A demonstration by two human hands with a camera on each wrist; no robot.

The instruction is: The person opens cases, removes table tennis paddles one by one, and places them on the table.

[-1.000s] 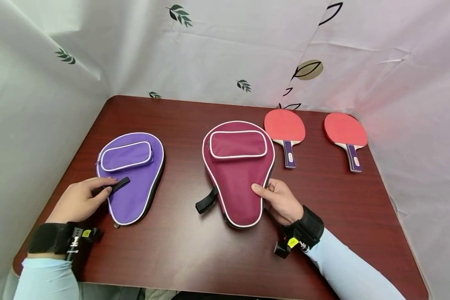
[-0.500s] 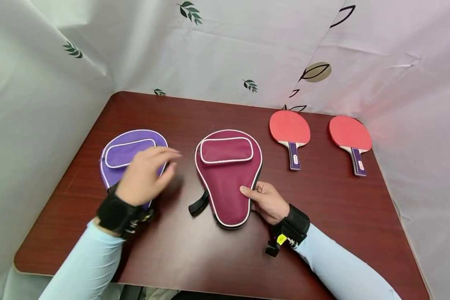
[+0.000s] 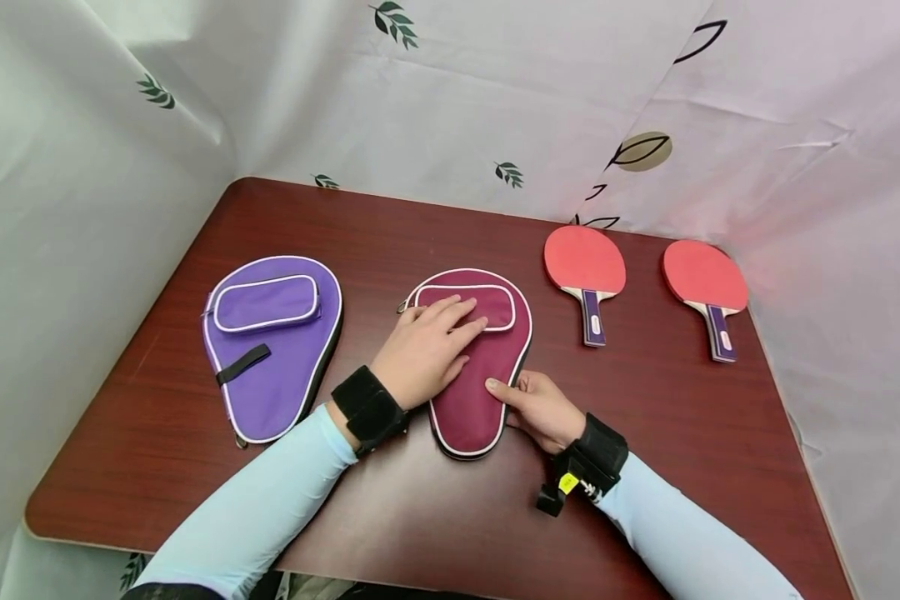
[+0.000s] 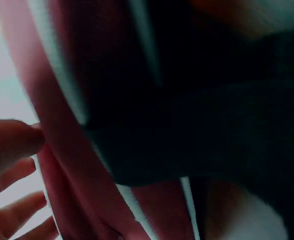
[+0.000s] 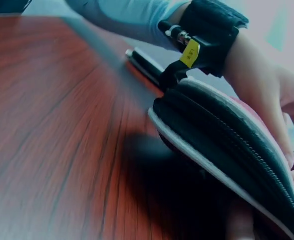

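A maroon paddle-shaped zip case with white piping is held tilted a little above the table in the head view. My right hand pinches its lower right edge, thumb on the front face. Across the case's front lies my left hand, its fingers spread over the pocket. The right wrist view shows the black zipped side of the case. In the left wrist view, the right hand grips the edge; a dark band covers much of that view. The case's strap is hidden in the head view.
A purple case with a black strap lies on the left of the brown table. Two red table tennis bats lie at the back right. A white patterned curtain stands behind.
My left hand has left the purple case's strap and moved right onto the maroon case. The right hand keeps its grip; the maroon case has moved slightly closer to me.
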